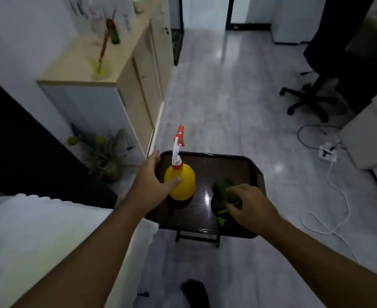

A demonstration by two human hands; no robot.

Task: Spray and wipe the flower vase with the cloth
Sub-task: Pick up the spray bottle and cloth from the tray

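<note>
A yellow spray bottle (pixel 182 181) with a white neck and an orange-red trigger head stands on a dark brown tray (pixel 227 167) on a small stand. My left hand (pixel 154 181) is wrapped around the bottle's left side, thumb across its front. A green cloth (pixel 222 190) lies crumpled on the tray's right half, and my right hand (pixel 249 205) is closed over it from above. A clear flower vase (pixel 100 71) with a red stem stands far off on the cabinet top at the upper left.
The long beige cabinet (pixel 136 92) runs along the left wall, with a green bottle (pixel 114 35) behind the vase. A potted plant (pixel 107 154) sits on the floor by its end. A white-covered surface (pixel 38 230) is at lower left. An office chair (pixel 329 85) and a white cable (pixel 329 174) are at the right.
</note>
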